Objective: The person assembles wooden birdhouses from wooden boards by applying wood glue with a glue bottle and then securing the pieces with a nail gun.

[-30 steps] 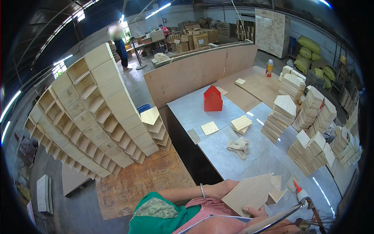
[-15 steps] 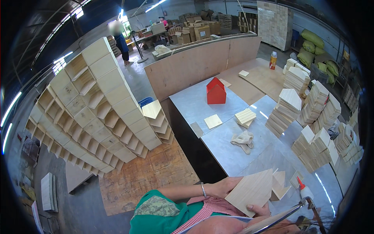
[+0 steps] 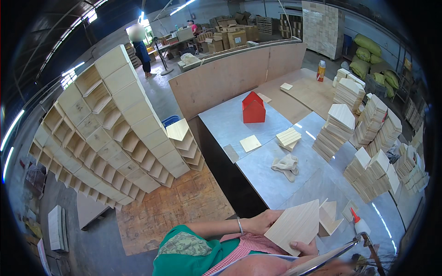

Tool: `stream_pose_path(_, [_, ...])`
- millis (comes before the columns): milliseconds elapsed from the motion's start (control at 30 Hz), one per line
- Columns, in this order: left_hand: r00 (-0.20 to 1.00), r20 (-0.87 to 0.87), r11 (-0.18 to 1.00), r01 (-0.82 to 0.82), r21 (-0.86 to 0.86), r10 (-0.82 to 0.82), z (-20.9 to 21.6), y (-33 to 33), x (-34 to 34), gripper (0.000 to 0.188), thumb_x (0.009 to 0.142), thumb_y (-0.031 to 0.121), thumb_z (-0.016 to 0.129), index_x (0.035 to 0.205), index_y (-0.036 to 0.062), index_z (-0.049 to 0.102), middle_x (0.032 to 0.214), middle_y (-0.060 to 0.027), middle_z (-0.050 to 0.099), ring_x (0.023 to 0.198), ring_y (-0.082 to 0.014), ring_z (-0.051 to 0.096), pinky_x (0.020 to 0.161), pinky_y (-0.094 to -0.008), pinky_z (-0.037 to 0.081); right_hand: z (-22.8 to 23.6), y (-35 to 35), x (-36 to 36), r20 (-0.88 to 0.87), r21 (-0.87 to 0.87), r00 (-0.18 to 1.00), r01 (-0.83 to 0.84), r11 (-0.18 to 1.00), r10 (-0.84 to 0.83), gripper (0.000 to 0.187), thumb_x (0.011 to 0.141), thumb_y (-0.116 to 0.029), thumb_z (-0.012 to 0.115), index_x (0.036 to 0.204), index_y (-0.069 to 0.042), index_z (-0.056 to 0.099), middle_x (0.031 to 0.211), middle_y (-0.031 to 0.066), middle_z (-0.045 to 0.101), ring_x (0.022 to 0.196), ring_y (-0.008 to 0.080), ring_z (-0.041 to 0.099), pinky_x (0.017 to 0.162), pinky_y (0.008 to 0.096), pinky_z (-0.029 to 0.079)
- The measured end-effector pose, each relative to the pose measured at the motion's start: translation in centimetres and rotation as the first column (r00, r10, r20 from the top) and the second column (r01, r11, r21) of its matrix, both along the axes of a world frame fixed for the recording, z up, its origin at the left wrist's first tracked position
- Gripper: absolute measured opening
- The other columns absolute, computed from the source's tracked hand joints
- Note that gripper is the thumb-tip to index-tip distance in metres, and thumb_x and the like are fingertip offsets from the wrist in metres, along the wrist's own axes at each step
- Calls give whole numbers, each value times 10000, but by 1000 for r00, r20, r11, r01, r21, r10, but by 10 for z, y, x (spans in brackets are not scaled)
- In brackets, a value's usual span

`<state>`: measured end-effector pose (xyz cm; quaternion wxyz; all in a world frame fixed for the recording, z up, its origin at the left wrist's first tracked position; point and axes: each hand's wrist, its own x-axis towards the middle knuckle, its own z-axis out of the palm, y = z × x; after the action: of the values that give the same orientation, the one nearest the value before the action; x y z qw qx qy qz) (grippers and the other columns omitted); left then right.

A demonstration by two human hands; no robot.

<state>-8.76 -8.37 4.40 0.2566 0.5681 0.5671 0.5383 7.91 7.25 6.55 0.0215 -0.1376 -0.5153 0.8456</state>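
Pale wooden panel (image 3: 294,225): located against my near side of the grey table (image 3: 253,177). My right hand (image 3: 305,248) pinches its lower edge, thumb on the face. My left hand (image 3: 264,222) meets the left edge; its fingers are hidden, so I cannot tell its closure. Change over the last second: negligible; I judge handling unadvanced. Obstruction: angled wood piece (image 3: 328,219) directly beside, contact unclear. Also present: red-tipped bottle (image 3: 362,227), white glove (image 3: 286,165).

A green sleeve (image 3: 166,263) bears a patterned patch (image 3: 185,244), with red-checked cloth (image 3: 251,246) and 1 silvery bracelet (image 3: 240,226) also worn.
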Motion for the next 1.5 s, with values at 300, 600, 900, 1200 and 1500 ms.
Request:
stream_pose_path(300, [999,26,998,-40,43,39,-1,2,0,545,779,249,669,1241,21,491,1134,-152,586,971,-250,614,808,-313,486,1,0,-2,-8,28,999,-48,998,49,705,632,-42,742,1249,36,409,1111,132,555,1023,228,560,864,354,467])
stream_pose_path(600, [998,57,999,-40,28,39,0,5,-1,527,779,293,673,1197,9,520,1081,-147,605,950,-252,620,799,-320,482,2,0,-4,8,10,999,-42,999,42,701,632,-19,737,1249,30,408,1111,130,554,1019,225,561,866,352,467])
stream_pose_path(900, [997,74,998,4,-66,1,4,3,-4,533,750,301,695,1167,10,536,1063,-145,610,961,-244,614,820,-323,475,4,1,-9,8,41,996,-91,995,91,701,637,-32,743,1251,27,410,1108,124,557,1021,221,560,864,348,468])
stream_pose_path(1200, [999,-33,1000,-20,-18,19,-4,-4,-8,502,757,275,684,1154,7,537,1053,-164,605,928,-281,622,781,-332,495,10,-3,-13,90,-10,988,-123,992,123,697,640,-31,731,1255,29,409,1122,135,562,1035,232,563,878,350,467])
stream_pose_path(1500, [945,-320,992,-37,116,73,3,-8,-14,403,782,211,625,1105,-9,525,953,-165,589,823,-314,615,696,-359,513,-5,-2,-12,124,-77,983,-126,989,134,690,644,-9,703,1262,34,398,1119,144,566,1035,240,568,882,352,468])
